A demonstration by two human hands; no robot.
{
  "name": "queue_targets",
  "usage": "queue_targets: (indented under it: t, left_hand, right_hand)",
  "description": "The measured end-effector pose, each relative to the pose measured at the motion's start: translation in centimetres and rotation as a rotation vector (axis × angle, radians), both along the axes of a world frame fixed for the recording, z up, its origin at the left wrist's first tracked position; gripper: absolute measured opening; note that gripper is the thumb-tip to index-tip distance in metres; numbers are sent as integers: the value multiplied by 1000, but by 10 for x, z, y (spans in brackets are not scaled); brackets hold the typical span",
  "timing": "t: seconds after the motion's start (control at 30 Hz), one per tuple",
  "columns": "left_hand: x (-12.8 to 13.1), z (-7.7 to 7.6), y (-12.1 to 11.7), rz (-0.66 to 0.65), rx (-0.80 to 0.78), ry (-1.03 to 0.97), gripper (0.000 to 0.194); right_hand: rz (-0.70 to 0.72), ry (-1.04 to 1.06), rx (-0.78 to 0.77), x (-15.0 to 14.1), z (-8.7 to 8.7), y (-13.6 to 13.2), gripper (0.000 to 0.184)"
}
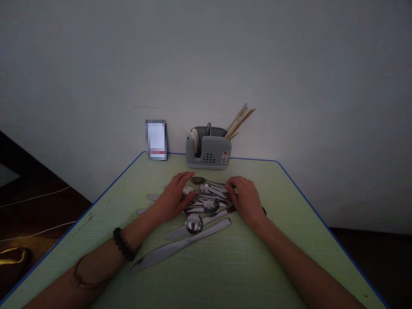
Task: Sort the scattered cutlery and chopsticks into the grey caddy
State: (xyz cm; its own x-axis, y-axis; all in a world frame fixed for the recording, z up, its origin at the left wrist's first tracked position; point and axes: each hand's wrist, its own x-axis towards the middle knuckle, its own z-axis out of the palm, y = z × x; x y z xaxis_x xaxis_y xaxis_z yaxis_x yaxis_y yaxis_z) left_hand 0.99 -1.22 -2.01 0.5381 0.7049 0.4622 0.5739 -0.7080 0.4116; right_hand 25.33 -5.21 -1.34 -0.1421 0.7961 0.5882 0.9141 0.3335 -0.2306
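A loose pile of metal cutlery lies on the table in front of me, with spoons and table knives crossing one another. My left hand (176, 195) rests over the left side of the pile, its thumb and fingers apart. Close to those fingertips is the bowl of a dark-looking spoon (198, 180). My right hand (247, 198) is at the pile's right side, fingers curled together at the end of that spoon's handle. Nearer to me are a round-bowled spoon (194, 223) and a long table knife (180, 246). Both hands partly cover the pieces beneath them.
A grey cutlery holder (209, 152) stands at the back against the wall, with chopsticks (240, 122) leaning out to the right. Left of it, a lit phone (157, 140) is propped up. The green table (209, 283) has a blue edge.
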Motion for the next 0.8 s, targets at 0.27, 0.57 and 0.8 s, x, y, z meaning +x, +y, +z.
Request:
queue_targets:
  t: [0.27,0.57,0.8]
  left_hand:
    - [15,65,20,-133,-79,-38,47]
    - [38,144,42,-165,-468,-436,52]
    - [31,131,54,-52,-415,-384,48]
  right_hand:
    - [227,245,167,-5,59,-6,11]
    - [463,751,47,-32,165,39,22]
    - [401,1036,-94,-47,154,67,31]
